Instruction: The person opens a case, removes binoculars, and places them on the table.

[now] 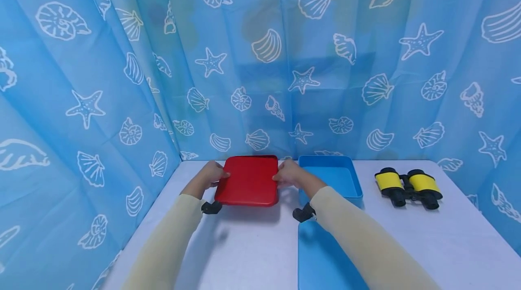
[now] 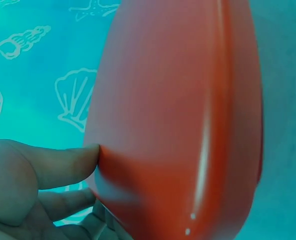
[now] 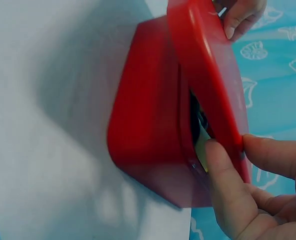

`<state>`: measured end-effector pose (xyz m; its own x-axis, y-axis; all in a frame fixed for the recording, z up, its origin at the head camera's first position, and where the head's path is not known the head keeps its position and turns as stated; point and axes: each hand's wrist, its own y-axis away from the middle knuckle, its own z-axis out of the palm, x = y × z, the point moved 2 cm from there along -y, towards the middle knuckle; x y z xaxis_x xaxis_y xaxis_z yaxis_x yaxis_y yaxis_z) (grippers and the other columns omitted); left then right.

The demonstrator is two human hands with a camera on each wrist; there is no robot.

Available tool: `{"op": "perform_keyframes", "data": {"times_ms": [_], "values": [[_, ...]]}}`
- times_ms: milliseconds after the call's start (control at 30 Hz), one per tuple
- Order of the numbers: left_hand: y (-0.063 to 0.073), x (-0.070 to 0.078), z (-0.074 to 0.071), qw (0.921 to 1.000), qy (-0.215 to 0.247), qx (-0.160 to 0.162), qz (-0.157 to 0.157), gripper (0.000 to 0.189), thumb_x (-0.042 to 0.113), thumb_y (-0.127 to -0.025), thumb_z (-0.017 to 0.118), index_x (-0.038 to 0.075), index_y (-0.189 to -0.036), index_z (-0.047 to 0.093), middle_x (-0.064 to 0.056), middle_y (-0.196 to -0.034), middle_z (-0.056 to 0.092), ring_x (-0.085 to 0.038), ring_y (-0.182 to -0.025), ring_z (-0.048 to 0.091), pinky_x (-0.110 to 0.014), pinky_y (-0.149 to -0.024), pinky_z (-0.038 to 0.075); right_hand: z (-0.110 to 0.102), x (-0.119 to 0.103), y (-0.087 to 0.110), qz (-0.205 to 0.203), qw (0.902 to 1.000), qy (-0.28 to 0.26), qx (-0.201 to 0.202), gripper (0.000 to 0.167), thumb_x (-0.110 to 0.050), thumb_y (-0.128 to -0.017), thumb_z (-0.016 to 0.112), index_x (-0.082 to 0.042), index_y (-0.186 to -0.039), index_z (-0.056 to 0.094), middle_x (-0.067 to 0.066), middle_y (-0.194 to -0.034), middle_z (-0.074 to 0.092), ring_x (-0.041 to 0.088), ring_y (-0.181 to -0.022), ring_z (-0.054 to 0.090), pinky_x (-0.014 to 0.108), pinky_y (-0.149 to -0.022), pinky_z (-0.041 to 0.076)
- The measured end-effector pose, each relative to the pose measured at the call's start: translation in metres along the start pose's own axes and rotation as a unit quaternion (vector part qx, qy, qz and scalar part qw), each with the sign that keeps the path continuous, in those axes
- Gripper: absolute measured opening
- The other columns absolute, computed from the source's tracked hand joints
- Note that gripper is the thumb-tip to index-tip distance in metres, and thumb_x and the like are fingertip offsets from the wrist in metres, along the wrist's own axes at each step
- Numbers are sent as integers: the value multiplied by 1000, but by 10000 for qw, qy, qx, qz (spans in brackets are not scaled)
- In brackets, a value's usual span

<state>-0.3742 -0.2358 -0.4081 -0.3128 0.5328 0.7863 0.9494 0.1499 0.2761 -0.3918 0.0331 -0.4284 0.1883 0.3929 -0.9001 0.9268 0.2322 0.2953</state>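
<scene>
A red lid (image 1: 248,180) is held level at the back of the white table, one hand on each side edge. My left hand (image 1: 211,176) grips its left edge, with the thumb (image 2: 63,165) pressed on the lid (image 2: 177,125) and the fingers below. My right hand (image 1: 289,174) pinches the right edge. In the right wrist view the lid (image 3: 207,75) sits slightly raised over a red box (image 3: 148,115), with a dark gap between them. There my right hand (image 3: 252,185) holds the near edge and my left hand's fingertips (image 3: 242,17) hold the far one.
An open blue box (image 1: 358,186) stands just right of the red one, and a blue lid (image 1: 321,258) lies flat in front of it. Black and yellow binoculars (image 1: 409,187) sit at the right. A blue seashell curtain (image 1: 122,100) walls the table's back and sides.
</scene>
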Motion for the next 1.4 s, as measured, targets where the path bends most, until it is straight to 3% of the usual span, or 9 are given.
{"op": "perform_keyframes", "data": {"times_ms": [333, 600, 1033, 1400], "values": [[14, -22, -8, 9999, -82, 65, -100, 72, 13, -76, 82, -4, -133, 42, -20, -123, 52, -38, -109, 55, -47, -87, 53, 19, 13, 21, -211, 9983, -536, 34, 51, -2, -84, 74, 6, -126, 47, 20, -113, 58, 32, -94, 66, 44, -80, 56], [31, -26, -10, 9990, -378, 190, -128, 75, 14, -72, 84, -2, -133, 43, -19, -122, 53, -38, -107, 56, -47, -86, 53, 30, 19, 32, -300, 9954, -906, 130, 44, 2, -88, 67, 10, -127, 46, 22, -108, 59, 29, -87, 68, 46, -81, 55], [53, -38, -9, 9955, -886, 255, -235, 76, 14, -68, 87, -3, -130, 46, -19, -117, 55, -36, -102, 58, -48, -80, 56, 44, 26, 59, -345, 9990, -256, 103, 48, -4, -83, 76, 5, -122, 50, 15, -103, 58, 26, -89, 65, 37, -72, 58], [74, -47, -7, 9911, -1309, 191, -127, 70, 13, -69, 87, -6, -124, 49, -17, -108, 58, -34, -95, 59, -43, -73, 57, 59, 39, 76, -572, 9978, -267, -189, 40, 1, -85, 72, 7, -117, 50, 13, -95, 58, 24, -84, 66, 38, -71, 58]]}}
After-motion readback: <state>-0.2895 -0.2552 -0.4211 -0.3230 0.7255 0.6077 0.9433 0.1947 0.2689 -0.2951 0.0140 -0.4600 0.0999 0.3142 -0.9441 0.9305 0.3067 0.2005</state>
